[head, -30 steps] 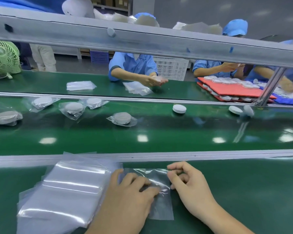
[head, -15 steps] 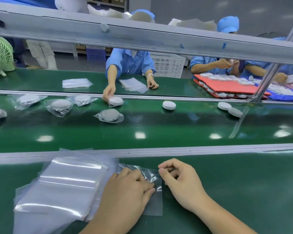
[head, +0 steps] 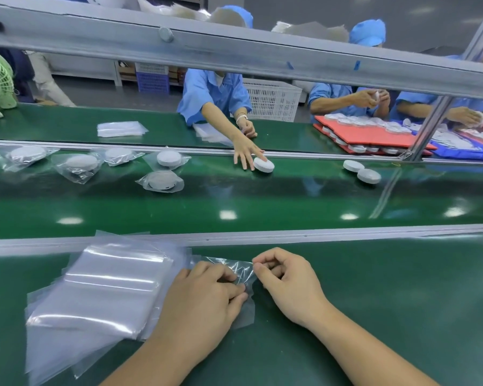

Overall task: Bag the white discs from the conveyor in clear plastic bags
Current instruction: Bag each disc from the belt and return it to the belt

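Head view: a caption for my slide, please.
Left hand and right hand hold a clear bag beside the bag stack; discs wait beyond.

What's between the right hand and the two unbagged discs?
Head view: only a metal rail and bare green belt separate the right hand from the discs.

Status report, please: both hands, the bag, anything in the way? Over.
Left hand grips clear bag, right hand pinches its edge. Bag empty, no disc picked. Bare discs on conveyor, one under another worker's hand.
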The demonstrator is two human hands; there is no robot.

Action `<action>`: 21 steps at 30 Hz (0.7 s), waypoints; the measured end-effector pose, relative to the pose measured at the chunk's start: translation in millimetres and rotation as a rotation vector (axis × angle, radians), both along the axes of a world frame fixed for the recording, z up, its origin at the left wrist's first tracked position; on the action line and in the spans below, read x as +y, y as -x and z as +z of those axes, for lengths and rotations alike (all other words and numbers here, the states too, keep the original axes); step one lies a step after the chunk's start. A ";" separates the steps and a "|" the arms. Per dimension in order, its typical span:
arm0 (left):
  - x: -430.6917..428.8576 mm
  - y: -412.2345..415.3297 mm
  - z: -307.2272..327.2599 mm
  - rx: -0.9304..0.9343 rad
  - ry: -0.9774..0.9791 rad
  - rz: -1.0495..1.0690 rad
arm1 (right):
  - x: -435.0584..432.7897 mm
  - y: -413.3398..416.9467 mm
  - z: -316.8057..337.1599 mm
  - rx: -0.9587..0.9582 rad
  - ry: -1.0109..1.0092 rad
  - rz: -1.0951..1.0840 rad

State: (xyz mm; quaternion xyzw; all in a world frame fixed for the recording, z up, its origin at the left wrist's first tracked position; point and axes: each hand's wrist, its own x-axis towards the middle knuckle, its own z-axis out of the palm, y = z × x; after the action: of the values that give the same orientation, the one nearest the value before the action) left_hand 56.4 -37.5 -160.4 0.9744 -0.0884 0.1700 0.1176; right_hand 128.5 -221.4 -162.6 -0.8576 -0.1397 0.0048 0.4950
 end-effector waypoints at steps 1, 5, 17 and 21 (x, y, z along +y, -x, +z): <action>0.4 0.7 0.1 0.015 0.007 -0.007 | -0.3 -0.4 0.6 0.012 -0.028 -0.011; 2.0 5.0 2.2 0.034 0.002 -0.064 | -3.1 -1.3 3.7 0.064 -0.171 -0.047; 12.3 16.6 9.7 0.028 -0.044 -0.134 | -8.1 -0.7 8.7 0.108 -0.362 -0.035; 17.1 16.1 12.4 0.029 -0.011 -0.212 | -7.5 4.2 6.8 0.042 -0.277 0.083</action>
State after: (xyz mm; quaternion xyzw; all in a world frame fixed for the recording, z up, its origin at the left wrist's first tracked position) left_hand 40.2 -20.4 -148.0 0.9626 -0.1901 0.1420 0.1308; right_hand 124.3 -228.9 -155.8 -0.7744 -0.1639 0.0238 0.6106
